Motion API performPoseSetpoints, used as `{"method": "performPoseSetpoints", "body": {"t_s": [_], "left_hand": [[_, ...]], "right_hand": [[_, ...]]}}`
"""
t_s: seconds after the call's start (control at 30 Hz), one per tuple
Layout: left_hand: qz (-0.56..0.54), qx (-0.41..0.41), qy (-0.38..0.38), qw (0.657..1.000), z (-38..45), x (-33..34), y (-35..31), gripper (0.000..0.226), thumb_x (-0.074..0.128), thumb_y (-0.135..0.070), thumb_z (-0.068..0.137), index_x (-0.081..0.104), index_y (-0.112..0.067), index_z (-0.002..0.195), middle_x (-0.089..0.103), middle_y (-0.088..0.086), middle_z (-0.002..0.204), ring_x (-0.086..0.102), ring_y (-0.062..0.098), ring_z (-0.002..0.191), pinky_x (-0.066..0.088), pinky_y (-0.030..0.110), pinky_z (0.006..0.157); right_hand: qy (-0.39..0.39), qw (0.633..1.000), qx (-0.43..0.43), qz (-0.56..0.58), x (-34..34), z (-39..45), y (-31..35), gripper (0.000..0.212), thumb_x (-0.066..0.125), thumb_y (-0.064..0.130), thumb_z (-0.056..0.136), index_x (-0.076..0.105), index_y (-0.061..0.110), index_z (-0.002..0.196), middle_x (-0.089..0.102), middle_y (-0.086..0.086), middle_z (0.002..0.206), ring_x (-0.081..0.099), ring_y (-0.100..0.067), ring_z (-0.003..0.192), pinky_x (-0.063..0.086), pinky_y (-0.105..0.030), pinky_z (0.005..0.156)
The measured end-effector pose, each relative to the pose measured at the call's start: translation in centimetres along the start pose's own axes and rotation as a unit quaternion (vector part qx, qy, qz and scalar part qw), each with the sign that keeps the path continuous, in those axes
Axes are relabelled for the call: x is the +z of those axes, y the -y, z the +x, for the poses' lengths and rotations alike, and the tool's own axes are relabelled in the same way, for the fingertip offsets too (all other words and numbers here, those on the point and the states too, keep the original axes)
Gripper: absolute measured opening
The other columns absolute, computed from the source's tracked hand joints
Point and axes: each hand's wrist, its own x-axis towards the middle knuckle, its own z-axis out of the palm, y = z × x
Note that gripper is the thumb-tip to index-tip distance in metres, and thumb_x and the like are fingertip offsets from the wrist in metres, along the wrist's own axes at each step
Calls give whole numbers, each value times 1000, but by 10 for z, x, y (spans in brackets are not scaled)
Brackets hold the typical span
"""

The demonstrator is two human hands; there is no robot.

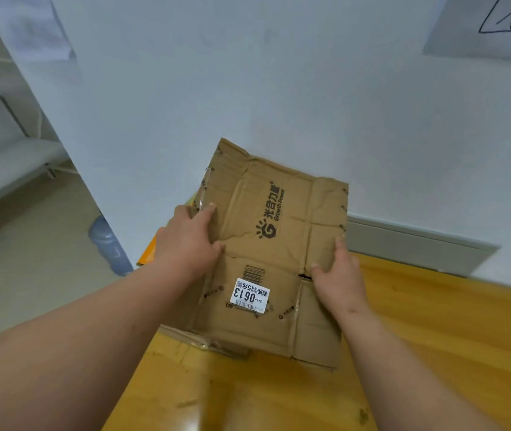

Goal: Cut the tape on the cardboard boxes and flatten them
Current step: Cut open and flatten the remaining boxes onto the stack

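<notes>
Box: a flattened brown corrugated cardboard box (266, 253) printed with a dark sun-shaped logo and the words "Growth Power"; it lies over the far left part of the tabletop, its far end tilted up toward the wall and reaching past the tabletop's far edge.
Label: a white rectangular sticker (250, 295) reading "3-1-0613" on the near half of the box, just below a printed barcode.
Tape: clear tape remnants (204, 340) cling along the box's near left edge, and another strip shows on its far left edge.
Left hand: the left hand (190, 241) grips the box's left edge, thumb lying on the top face and fingers (209, 209) curled around the edge.
Right hand: the right hand (339, 276) pinches the box's right flap, thumb on top near a slit between flaps and fingers (339, 244) wrapped at the right edge.
Tabletop: a glossy orange-brown wooden tabletop (419, 337) under the box's near end.
Orange item: a flat orange and yellow object (148, 255) peeks out from beneath the box's left side; what it is cannot be told.
Bottle: a pale blue plastic water jug (108, 247) on the floor, left of the box.
Wall: a white wall (248, 73) behind the box, with a sheet of paper (496, 23) bearing black pen marks up and to the box's right.
</notes>
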Motion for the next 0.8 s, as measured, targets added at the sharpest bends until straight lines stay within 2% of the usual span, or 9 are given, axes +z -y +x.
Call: {"method": "performPoseSetpoints", "body": {"t_s": [0.23,0.37,0.5,0.67,0.8], "left_hand": [[18,-70,1,997,19,-24,65,80,66,-52,85,25,-39,153,30,11,148,44,34,130,38,45,106],[23,-79,9,997,35,-28,95,80,65,-53,86,25,-39,153,30,11,147,44,34,130,39,45,106],[13,-57,32,998,65,-17,115,82,66,-56,84,25,-38,153,31,11,147,44,34,130,38,45,107],[-6,-18,100,995,107,4,135,99,66,-75,70,23,-39,152,31,11,145,46,34,128,36,46,109],[7,14,154,988,127,29,149,103,69,-77,65,25,-38,149,19,8,153,41,34,132,34,46,108]], "right_hand": [[69,996,-51,-26,55,24,54,79,61,29,94,14,21,157,33,-11,152,39,-29,136,34,-38,111],[81,994,-56,-51,80,33,76,77,61,31,93,18,20,156,38,-13,145,47,-31,128,39,-36,105],[71,994,-24,-78,102,43,87,77,61,32,93,17,20,156,37,-15,145,48,-33,126,42,-37,102],[42,993,41,-104,129,53,92,79,60,39,92,17,21,156,36,-17,143,47,-36,125,43,-40,101],[39,981,94,-165,154,50,88,75,55,45,93,20,20,154,36,-16,139,49,-38,122,44,-44,97]]}}
